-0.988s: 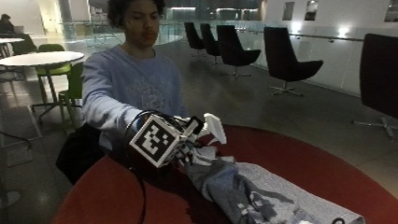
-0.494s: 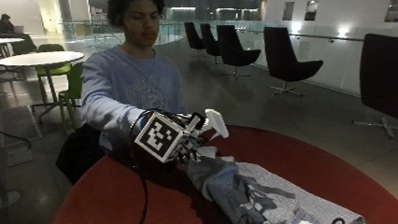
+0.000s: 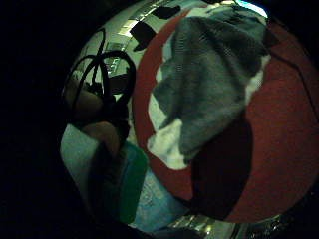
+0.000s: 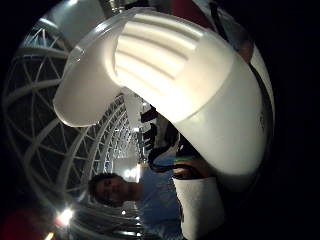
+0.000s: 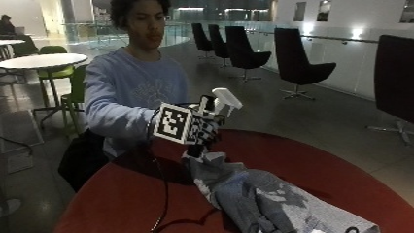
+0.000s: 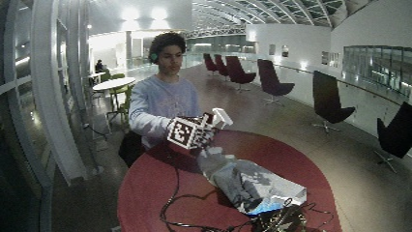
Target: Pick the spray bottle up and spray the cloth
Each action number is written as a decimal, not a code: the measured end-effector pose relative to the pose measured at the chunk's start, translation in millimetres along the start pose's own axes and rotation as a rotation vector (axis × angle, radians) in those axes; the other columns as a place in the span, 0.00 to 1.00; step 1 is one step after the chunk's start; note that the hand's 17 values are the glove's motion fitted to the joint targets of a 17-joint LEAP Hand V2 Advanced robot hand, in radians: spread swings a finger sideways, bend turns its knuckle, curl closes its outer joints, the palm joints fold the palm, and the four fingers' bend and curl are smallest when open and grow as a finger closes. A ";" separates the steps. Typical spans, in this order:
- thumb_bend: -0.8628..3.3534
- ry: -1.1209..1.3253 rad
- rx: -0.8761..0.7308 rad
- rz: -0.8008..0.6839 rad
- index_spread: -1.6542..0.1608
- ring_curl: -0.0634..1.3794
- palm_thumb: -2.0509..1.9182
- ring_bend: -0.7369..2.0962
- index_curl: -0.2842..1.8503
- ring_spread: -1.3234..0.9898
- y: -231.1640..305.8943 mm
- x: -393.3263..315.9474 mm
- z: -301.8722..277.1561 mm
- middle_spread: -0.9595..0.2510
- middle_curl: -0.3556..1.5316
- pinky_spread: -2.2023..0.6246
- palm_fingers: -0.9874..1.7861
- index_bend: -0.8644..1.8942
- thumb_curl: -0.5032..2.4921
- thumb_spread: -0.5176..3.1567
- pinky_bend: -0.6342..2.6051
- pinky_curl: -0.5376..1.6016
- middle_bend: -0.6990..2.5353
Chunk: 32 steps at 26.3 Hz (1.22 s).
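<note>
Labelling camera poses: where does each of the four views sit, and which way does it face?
Outside view: across the red table, facing the person; gloved right hand holds the spray bottle above the cloth.
Wide outside view: same side, further back.
Thumb side palm view: looks at the bottle's white head.
Little finger side palm view: looks down at cloth and table; bare fingers show.
Shared: cloth, bottle.

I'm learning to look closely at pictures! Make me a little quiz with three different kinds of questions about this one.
1. True or false: the gloved right hand holds the spray bottle up above the table.
2. What lies on the table below the hand? A) a plate B) a grey and white cloth C) a book
3. Fill in: the table top is coloured ____.

Key: 1 true; 2 B; 3 red.
</note>
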State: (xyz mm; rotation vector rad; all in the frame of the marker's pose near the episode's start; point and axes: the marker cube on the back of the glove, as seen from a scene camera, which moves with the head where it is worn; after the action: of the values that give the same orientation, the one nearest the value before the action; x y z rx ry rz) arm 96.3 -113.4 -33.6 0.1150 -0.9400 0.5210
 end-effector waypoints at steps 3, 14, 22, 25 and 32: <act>0.20 -0.080 0.044 -0.136 0.79 0.34 0.70 0.49 0.28 0.56 -7.6 -11.9 34.6 0.77 0.44 0.81 0.77 0.36 0.34 0.42 0.29 0.42 0.35; 0.20 -0.220 0.032 -0.477 0.77 0.34 0.70 0.48 0.28 0.56 -41.8 -34.3 159.8 0.76 0.43 0.81 0.76 0.36 0.34 0.43 0.28 0.42 0.33; 0.20 -0.196 0.046 -0.480 0.76 0.33 0.69 0.47 0.29 0.55 -68.9 -19.9 207.9 0.75 0.43 0.80 0.75 0.36 0.33 0.43 0.27 0.42 0.32; 0.20 -0.189 0.002 -0.465 0.76 0.33 0.69 0.46 0.29 0.55 -68.7 -12.2 220.1 0.75 0.43 0.80 0.73 0.36 0.33 0.44 0.26 0.42 0.32; 0.20 -0.185 -0.018 -0.464 0.76 0.33 0.69 0.45 0.29 0.54 -69.5 -3.7 228.3 0.75 0.43 0.80 0.72 0.36 0.32 0.44 0.25 0.42 0.31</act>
State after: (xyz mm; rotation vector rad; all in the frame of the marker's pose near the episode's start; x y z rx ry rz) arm -41.5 -247.3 107.9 0.3598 -1.0575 0.0730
